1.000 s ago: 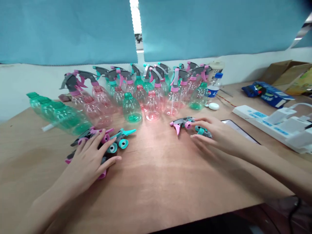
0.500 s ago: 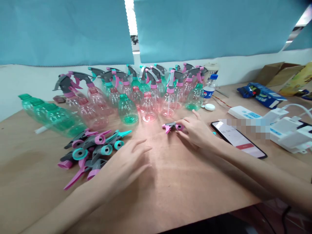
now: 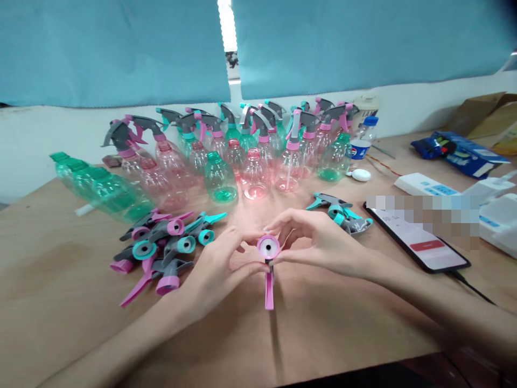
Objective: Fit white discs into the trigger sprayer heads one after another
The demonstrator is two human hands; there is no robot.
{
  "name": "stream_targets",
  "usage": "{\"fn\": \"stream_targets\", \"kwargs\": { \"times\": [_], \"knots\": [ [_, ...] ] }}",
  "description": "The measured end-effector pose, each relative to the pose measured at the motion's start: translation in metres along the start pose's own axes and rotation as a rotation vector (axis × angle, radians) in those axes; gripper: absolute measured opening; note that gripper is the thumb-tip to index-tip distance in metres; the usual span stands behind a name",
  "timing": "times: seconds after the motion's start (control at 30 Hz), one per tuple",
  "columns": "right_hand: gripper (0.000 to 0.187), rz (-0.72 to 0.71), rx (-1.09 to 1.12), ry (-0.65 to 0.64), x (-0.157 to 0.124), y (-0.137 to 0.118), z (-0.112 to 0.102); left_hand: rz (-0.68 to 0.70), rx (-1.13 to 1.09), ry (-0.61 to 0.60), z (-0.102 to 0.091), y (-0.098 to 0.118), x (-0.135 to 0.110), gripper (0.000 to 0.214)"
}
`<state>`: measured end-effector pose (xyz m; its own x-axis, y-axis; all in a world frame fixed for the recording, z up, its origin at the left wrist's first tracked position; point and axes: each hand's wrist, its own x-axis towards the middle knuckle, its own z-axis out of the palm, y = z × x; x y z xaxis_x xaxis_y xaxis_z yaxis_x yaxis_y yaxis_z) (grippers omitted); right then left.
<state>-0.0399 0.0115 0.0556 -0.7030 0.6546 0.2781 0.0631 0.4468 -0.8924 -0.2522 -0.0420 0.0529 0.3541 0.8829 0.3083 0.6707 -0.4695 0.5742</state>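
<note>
Between my two hands, above the front middle of the table, is a pink and grey spray trigger head (image 3: 269,291), its round pink collar facing me and its pink lever pointing down. My left hand (image 3: 226,258) pinches it from the left with thumb and fingers. From the other side, my right hand (image 3: 313,240) grips it in the same way. A pile of pink, teal and grey spray heads (image 3: 161,250) lies left of my left hand. Beyond my right hand lie a few teal and grey spray heads (image 3: 333,207).
Behind stand several clear pink and green bottles (image 3: 254,178), many with spray heads on. Green bottles (image 3: 100,186) lie at the left. To the right are a phone (image 3: 420,237) with a cable, a white power strip (image 3: 424,186), a Pepsi bottle (image 3: 361,145) and a blue packet (image 3: 464,153).
My right hand has brought the pink and grey spray head from the table to the middle. My left hand, open before, now closes on it too. The view has shifted slightly.
</note>
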Motion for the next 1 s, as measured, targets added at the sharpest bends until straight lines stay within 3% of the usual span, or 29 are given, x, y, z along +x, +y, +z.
{"fn": "stream_targets", "kwargs": {
  "times": [0.1,0.27,0.47,0.73,1.0],
  "knots": [
    [0.023,-0.020,0.051,0.030,0.001,-0.001,0.008,0.030,-0.028,0.113,0.007,-0.001,-0.011,0.023],
    [0.020,0.022,0.155,0.052,-0.003,0.012,0.020,0.048,-0.044,0.203,0.013,-0.006,-0.019,0.029],
    [0.014,-0.073,-0.116,0.181,-0.008,0.020,0.024,0.066,0.079,0.295,0.013,-0.011,-0.015,0.024],
    [0.045,-0.099,-0.348,0.126,-0.017,0.019,0.041,0.012,0.115,0.290,0.015,-0.009,-0.015,0.023],
    [0.054,0.075,-0.156,0.069,-0.016,0.014,0.045,-0.009,0.037,0.289,0.019,-0.010,-0.017,0.020]
  ]
}}
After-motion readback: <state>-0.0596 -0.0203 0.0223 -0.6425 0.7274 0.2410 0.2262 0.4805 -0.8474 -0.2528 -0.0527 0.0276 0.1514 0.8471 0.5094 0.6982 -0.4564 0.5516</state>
